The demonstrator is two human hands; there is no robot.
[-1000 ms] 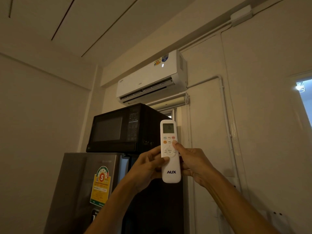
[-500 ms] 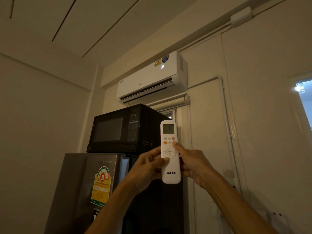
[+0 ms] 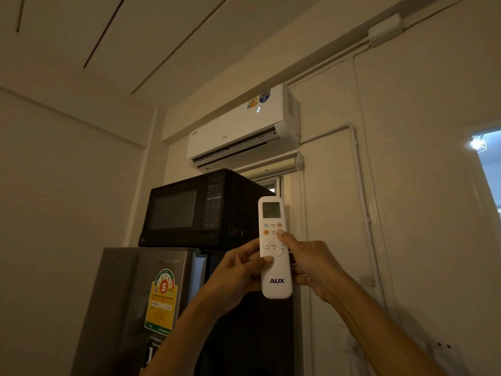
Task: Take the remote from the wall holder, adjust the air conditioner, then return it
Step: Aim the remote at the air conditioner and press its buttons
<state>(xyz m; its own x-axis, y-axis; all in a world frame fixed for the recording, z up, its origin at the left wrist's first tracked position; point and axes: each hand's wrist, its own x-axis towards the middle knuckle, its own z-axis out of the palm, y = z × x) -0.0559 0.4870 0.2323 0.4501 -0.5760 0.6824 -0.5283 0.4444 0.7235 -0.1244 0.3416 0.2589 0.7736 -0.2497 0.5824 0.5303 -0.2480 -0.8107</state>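
I hold a white AUX remote (image 3: 274, 267) upright in front of me with both hands. My left hand (image 3: 238, 270) wraps its left side, thumb lying across the round menu pad's lower edge. My right hand (image 3: 314, 267) grips the right side, its thumb tip pressed on a button just above the pad. The remote's small screen is lit. High on the wall, the white air conditioner (image 3: 238, 131) has its flap open and shows a lit digit on its front. No wall holder can be made out with certainty.
A black microwave (image 3: 200, 210) sits on a grey fridge (image 3: 135, 308) directly behind the remote, to the left. A rolled blind (image 3: 271, 168) hangs under the air conditioner. White pipes (image 3: 357, 185) run down the wall on the right. A bright opening (image 3: 488, 164) is at far right.
The lit number on the air conditioner's front changed between frames. Hands and remote stayed almost still, with the right thumb kept on the button.
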